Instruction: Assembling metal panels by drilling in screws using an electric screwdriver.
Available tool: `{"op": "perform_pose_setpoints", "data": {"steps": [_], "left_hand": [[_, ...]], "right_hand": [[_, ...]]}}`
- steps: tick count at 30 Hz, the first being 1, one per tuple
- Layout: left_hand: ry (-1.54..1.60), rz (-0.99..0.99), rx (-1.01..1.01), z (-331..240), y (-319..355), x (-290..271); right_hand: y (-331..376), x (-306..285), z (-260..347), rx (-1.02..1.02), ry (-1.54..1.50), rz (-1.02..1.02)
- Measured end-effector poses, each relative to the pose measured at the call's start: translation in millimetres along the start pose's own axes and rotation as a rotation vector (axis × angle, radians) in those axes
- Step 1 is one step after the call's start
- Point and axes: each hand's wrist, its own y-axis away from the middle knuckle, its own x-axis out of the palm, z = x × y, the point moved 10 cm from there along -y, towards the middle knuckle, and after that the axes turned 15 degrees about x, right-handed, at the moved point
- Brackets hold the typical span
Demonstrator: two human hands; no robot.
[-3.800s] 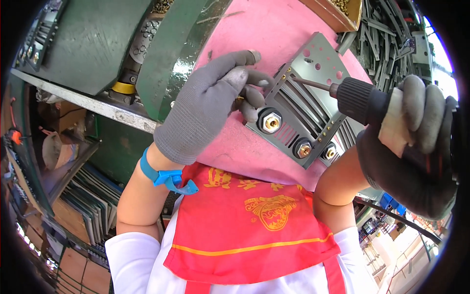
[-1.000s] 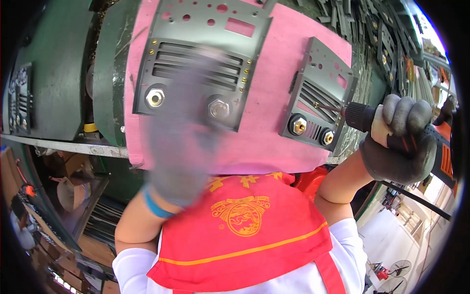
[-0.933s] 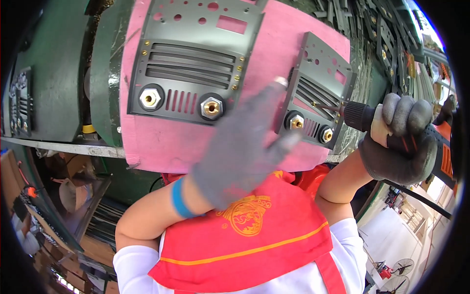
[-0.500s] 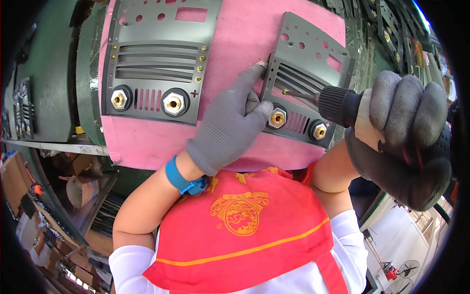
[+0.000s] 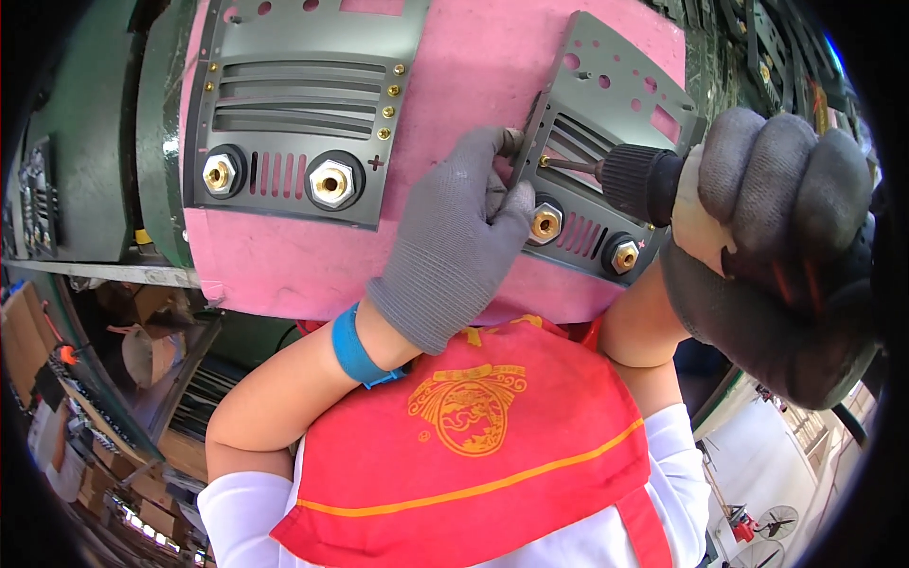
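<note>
My right hand [image 5: 767,208], in a dark grey glove, grips a black power screwdriver [image 5: 644,180] with a ribbed nose. Its thin bit points left, and a small brass screw [image 5: 543,162] shows at the tip, by the left edge of a tilted grey metal panel [image 5: 606,128]. My left hand [image 5: 459,227], in a grey glove, pinches that panel's left edge; part of the grip is hidden behind the panel. Two brass connectors with hex nuts sit at the panel's lower end, the nearer connector [image 5: 546,224] beside my left thumb.
A second grey panel [image 5: 298,114] with several brass screws and two connectors lies to the left on the pink mat [image 5: 464,66]. More dark panels [image 5: 767,66] stand at the far right. Cartons [image 5: 142,350] fill shelving at the lower left.
The bit with the brass screw has moved left and up across the panel to its left edge. The right panel has shifted slightly right and tilted more; my left hand stays at its edge.
</note>
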Motion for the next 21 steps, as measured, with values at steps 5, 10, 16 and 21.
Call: {"op": "perform_pose_setpoints", "data": {"steps": [5,10,16,21], "left_hand": [[0.069,-0.034,-0.025,0.8,1.6,-1.6],[0.12,-0.074,-0.018,5.2,2.5,-1.0],[0.012,-0.013,0.066,-4.5,4.6,-9.0],[0.261,0.068,-0.195,3.0,7.4,-24.0]], "right_hand": [[-9.0,16.6,0.2,0.022,0.078,0.047],[-14.2,20.4,-11.0,0.125,0.219,-0.052],[-22.5,22.4,-19.4,0.133,0.269,0.046],[-21.5,28.4,-28.9,0.179,0.101,0.202]]}}
